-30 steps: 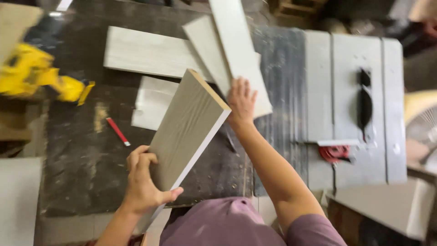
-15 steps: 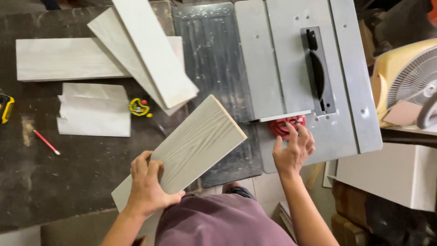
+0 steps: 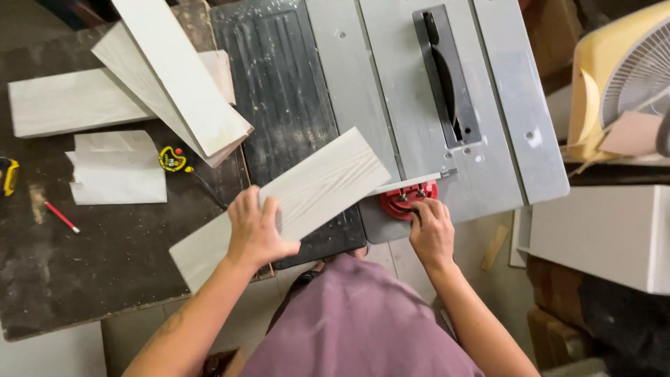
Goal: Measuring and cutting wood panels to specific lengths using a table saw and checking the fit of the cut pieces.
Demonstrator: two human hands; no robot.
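My left hand (image 3: 257,230) grips a long pale wood-grain plank (image 3: 324,185) that lies slanted across the black panel (image 3: 279,84) of a table saw, its far end near the grey saw top (image 3: 502,105). My right hand (image 3: 431,227) is closed on the red round knob (image 3: 401,202) of the mitre gauge at the saw's front edge. The saw blade sits under a black guard (image 3: 447,77) in the grey top, well beyond both hands.
Two more pale planks (image 3: 174,84) lie crossed over a third (image 3: 70,105) on the dark bench at the left. A sheet of white paper (image 3: 115,171), a yellow tape measure (image 3: 173,159) and a red pencil (image 3: 61,216) lie there too. A fan (image 3: 628,77) stands at the right.
My right hand moved from the stacked planks across to the red knob and closed on it. The plank came down from tilted to nearly flat on the saw. The view shifted right.
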